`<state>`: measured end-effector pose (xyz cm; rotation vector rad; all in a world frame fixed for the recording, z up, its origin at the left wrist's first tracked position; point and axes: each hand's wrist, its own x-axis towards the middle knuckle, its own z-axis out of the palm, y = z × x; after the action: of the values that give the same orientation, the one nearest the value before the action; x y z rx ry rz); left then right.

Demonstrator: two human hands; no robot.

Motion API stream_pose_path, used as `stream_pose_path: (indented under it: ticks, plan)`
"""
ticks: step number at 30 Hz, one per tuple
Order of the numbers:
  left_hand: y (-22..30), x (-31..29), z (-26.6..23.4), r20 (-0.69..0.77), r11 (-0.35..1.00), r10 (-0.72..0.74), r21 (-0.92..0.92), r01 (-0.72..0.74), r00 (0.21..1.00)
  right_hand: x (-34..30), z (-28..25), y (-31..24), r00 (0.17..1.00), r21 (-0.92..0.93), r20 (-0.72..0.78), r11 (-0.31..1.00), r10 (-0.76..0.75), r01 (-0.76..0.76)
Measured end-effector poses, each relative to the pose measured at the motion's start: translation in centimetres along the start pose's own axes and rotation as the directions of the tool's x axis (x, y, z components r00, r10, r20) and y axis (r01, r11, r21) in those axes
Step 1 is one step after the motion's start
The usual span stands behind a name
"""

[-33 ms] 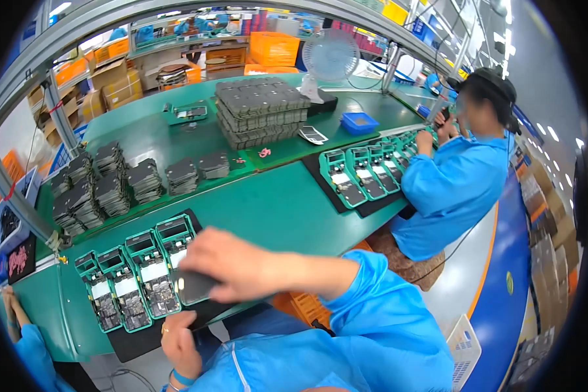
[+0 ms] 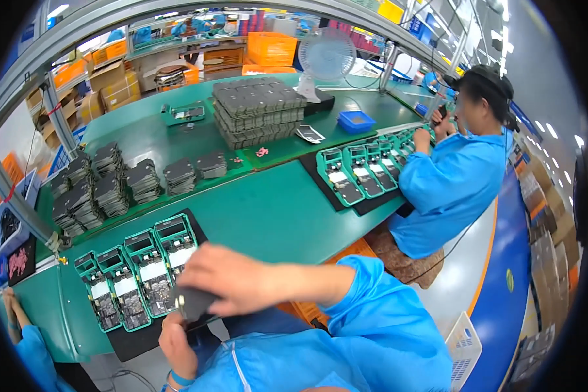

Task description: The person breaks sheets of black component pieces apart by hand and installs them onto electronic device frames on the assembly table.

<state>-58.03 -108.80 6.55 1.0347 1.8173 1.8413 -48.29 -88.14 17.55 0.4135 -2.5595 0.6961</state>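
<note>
A dark, flat plate [image 2: 196, 302] hangs tilted over the front edge of the bench, with a small bright spot at its left side. My right hand [image 2: 219, 277] grips it from above, fingers bent over its upper part. From below, my left hand [image 2: 178, 346] meets the plate's lower left corner with curled fingers; part of its grip is hidden. Just beyond, several green trays [image 2: 151, 277] stand in a slanted row on a black mat [image 2: 132, 343]. They carry opened devices with exposed dark inner parts and white patches. My right hand partly covers the rightmost tray.
Stacks of dark plates [image 2: 111, 186] line the back left; a larger stack [image 2: 258, 111] stands mid-bench. Behind it are a fan [image 2: 326, 55] and a blue bin [image 2: 356, 121]. A co-worker [image 2: 451, 157] sits at right beside more green trays [image 2: 340, 179]. Another person's hands [image 2: 13, 307] show at far left.
My right hand has brought the dark plate slightly down, away from the rightmost tray. My left hand has closed in on the plate's lower corner.
</note>
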Motion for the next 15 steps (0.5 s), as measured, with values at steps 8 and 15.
stream_pose_path:
  ticks: [8, 15]
  plan:
    - [2.8, -1.2, 1.2, 0.484, 0.178, -0.435, -0.78, 0.6, 0.759, -4.1, 6.3, -4.2, 0.998, 0.088, 0.046, 0.996, 0.032, -0.035]
    - [0.1, -4.0, -0.6, 0.446, 0.21, -0.351, -0.82, 0.533, 0.823, -5.0, 7.2, -4.6, 0.994, 0.154, 0.102, 0.987, 0.036, -0.052]
